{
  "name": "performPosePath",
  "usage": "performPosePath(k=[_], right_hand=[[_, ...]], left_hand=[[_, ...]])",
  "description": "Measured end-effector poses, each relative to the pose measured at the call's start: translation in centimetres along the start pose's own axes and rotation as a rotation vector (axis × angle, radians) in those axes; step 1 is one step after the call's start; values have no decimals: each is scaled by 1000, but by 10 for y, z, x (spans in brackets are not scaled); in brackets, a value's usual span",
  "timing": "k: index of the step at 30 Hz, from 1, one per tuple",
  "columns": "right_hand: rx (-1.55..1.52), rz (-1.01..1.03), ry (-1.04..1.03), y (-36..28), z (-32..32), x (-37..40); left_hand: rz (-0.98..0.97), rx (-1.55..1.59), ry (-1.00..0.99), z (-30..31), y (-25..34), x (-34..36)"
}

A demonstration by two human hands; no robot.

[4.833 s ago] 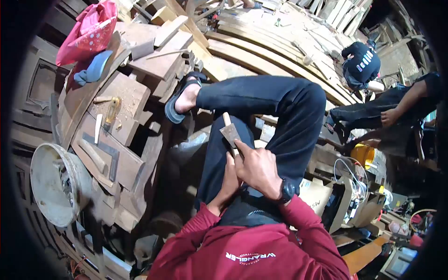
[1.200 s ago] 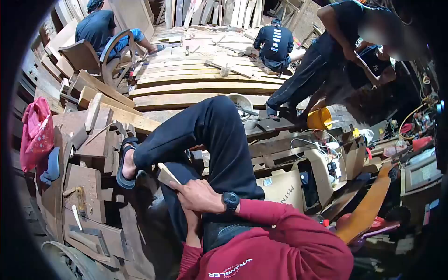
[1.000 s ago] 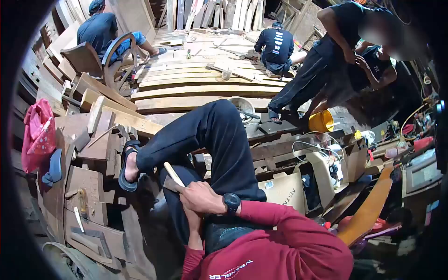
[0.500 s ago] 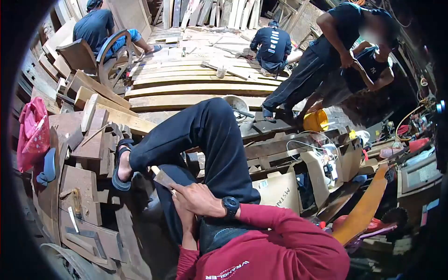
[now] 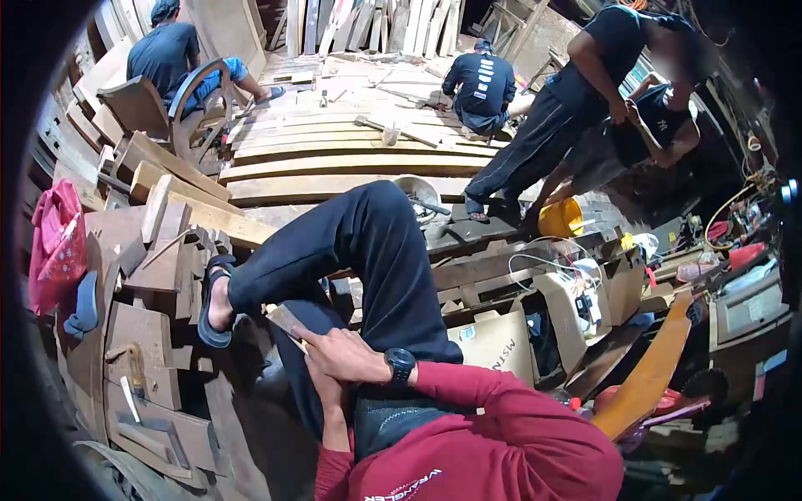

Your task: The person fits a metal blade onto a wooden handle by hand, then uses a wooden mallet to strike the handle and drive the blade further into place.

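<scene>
My right hand (image 5: 342, 354), with a black watch (image 5: 400, 365) on its wrist, is closed at the lower end of a small flat piece (image 5: 288, 322). The piece has a greyish face and points up and left over my dark trousers (image 5: 380, 267). My left hand (image 5: 327, 391) lies below and against my right hand, near my lap. Its fingers are mostly hidden, so I cannot make out whether it holds the piece too.
Wooden boards (image 5: 142, 334) and a wood-handled tool (image 5: 136, 371) lie at the left. A pink bag (image 5: 58, 242) hangs there. Cardboard (image 5: 493, 342) and a curved orange board (image 5: 652, 367) are at the right. Beyond the yellow bucket (image 5: 560, 217) and planks (image 5: 334, 167), several people work.
The view has shifted slightly. My hands appear a little further left, still together. The pale tip seen earlier at the flat piece's upper end no longer shows clearly.
</scene>
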State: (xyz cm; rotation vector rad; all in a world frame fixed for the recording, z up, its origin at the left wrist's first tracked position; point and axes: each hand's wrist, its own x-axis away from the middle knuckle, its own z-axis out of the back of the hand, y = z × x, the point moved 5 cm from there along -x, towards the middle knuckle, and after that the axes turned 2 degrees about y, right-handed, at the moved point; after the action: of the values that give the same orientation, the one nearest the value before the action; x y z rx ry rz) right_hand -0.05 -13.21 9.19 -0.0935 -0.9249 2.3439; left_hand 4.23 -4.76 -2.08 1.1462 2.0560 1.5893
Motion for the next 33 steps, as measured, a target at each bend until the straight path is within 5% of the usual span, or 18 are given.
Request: performPosePath(k=[2, 4, 7, 8, 13, 15, 20, 22, 25, 32, 33], right_hand=[[39, 69, -13, -3, 7, 3], [52, 56, -36, -6, 16, 10], [51, 30, -58, -6, 13, 9], [50, 34, -41, -2, 7, 2], [131, -5, -109, 3, 7, -9], [139, 41, -96, 3, 11, 4], [130, 50, 39, 9, -1, -6], [100, 84, 74, 7, 1, -12], [154, 56, 10, -9, 20, 2], [183, 28, 23, -7, 9, -6], [200, 34, 25, -10, 11, -11]], left_hand=[[-183, -462, -26, 6, -5, -3], [119, 49, 37, 0, -1, 5], [0, -77, 38, -11, 16, 13], [-129, -395, 45, 4, -4, 4], [12, -58, -77, -7, 10, -5], [178, 159, 80, -8, 6, 6], [-139, -431, 42, 18, -47, -1], [-50, -449, 15, 8, -21, -3], [96, 1, 68, 1, -5, 0], [-251, -506, 31, -1, 5, 7], [-141, -399, 46, -1, 8, 6]])
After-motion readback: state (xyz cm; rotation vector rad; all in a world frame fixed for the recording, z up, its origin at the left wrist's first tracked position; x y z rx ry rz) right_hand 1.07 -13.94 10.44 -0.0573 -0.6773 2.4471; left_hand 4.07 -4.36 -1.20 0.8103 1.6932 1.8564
